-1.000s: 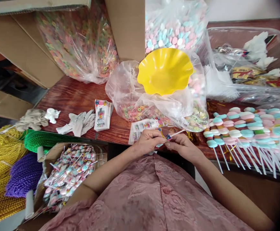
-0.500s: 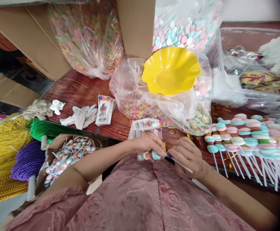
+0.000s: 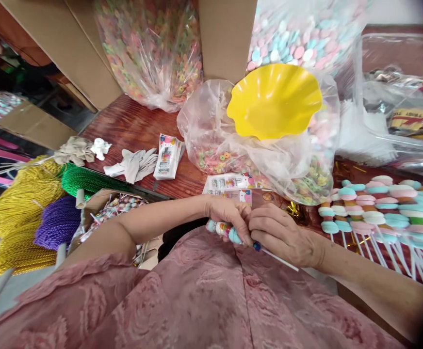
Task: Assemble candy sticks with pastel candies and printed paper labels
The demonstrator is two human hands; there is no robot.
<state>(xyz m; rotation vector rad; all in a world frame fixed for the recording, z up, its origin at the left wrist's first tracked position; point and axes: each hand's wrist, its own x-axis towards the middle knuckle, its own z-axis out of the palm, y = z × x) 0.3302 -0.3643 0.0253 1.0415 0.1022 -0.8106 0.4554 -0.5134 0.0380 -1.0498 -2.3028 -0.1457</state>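
Note:
In the head view a wrapped candy skewer [image 3: 220,230], with pale blue and coloured sweets in a row, lies slanted between my hands in front of the pink clothing. My left hand [image 3: 229,215] is closed around it, thumb and finger pinching beside the lowest sweet. My right hand [image 3: 282,232] is closed at the wrapper's gathered end, its curled fingertips touching the left ones. Just below these fingers shows a dark blue bit of wrapper [image 3: 257,246]. From there the white stick [image 3: 281,260] points down to the right. What the right fingertips pinch is partly hidden.
Many candy skewers [image 3: 382,206] lie at the right. Printed wrappers [image 3: 231,182], a yellow bowl [image 3: 275,102] and bags of sweets [image 3: 153,53] are ahead. A wrapper stack [image 3: 168,157], gloves [image 3: 135,165], a box of finished skewers [image 3: 113,208] and coloured cord bundles [image 3: 58,223] are leftward.
My right hand has moved in against the left fingers. The gold strip that stuck up between the hands is out of sight. The whole view has shifted slightly.

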